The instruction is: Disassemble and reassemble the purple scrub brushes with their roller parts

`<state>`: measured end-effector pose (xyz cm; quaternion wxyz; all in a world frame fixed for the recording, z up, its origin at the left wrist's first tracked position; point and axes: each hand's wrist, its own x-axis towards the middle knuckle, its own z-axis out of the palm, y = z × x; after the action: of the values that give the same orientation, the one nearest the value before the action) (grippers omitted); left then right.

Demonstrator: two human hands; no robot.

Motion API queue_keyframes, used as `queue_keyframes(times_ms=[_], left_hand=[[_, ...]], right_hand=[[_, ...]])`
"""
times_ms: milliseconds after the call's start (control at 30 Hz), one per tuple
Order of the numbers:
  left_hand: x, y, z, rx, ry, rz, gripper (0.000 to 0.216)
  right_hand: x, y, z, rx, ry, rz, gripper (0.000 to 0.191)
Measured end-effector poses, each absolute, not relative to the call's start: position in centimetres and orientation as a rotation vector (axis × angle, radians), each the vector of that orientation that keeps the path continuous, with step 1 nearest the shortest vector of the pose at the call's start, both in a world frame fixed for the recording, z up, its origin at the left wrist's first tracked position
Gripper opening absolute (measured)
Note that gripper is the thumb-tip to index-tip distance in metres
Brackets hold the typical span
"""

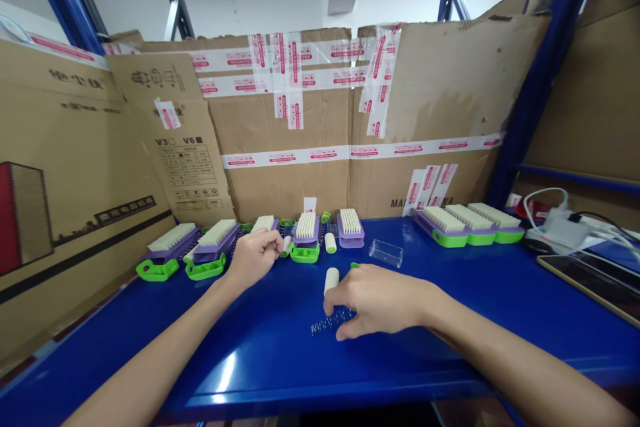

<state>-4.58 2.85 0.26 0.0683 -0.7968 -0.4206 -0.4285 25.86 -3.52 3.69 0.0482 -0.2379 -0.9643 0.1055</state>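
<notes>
My left hand (pixel 256 255) is closed at the near edge of a purple brush with pale bristles (pixel 264 223); what its fingers hold, if anything, is hidden. Thumb and index finger of my right hand (pixel 377 300) are apart over a thin metal coil spring (pixel 327 323) lying on the blue surface. Just beyond that index finger is a white cylinder (pixel 331 279). A bit of green plastic (pixel 355 265) shows behind the right knuckles. Further back stands another brush (pixel 306 227) with a green end piece (pixel 305 253) in front, beside a white-and-green roller (pixel 330 243).
A clear plastic box (pixel 386 253) lies past my right hand. Two brushes with green end pieces (pixel 206 268) sit at left. Several green-and-purple brushes (pixel 444 225) are lined up at right, near a phone (pixel 595 283) and white cables. Cardboard panels (pixel 285 127) wall the back.
</notes>
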Motion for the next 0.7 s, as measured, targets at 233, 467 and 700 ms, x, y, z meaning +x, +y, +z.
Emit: queue_keyframes(times_ms=[233, 467, 700], left_hand=[[-4.8, 2.9, 0.5, -2.406, -1.251, -1.257, 0.03], [-4.6, 2.9, 0.3, -2.421, -1.247, -1.218, 0.029], [-4.7, 2.8, 0.6, -2.431, -1.231, -1.24, 0.026]], right_hand=[[25.2, -3.8, 3.3, -0.798, -3.024, 0.202, 0.028], [26.5, -3.3, 4.4, -0.808, -2.761, 0.633, 0.018], [28.7, 0.2, 4.9, -0.774, -2.013, 0.754, 0.011]])
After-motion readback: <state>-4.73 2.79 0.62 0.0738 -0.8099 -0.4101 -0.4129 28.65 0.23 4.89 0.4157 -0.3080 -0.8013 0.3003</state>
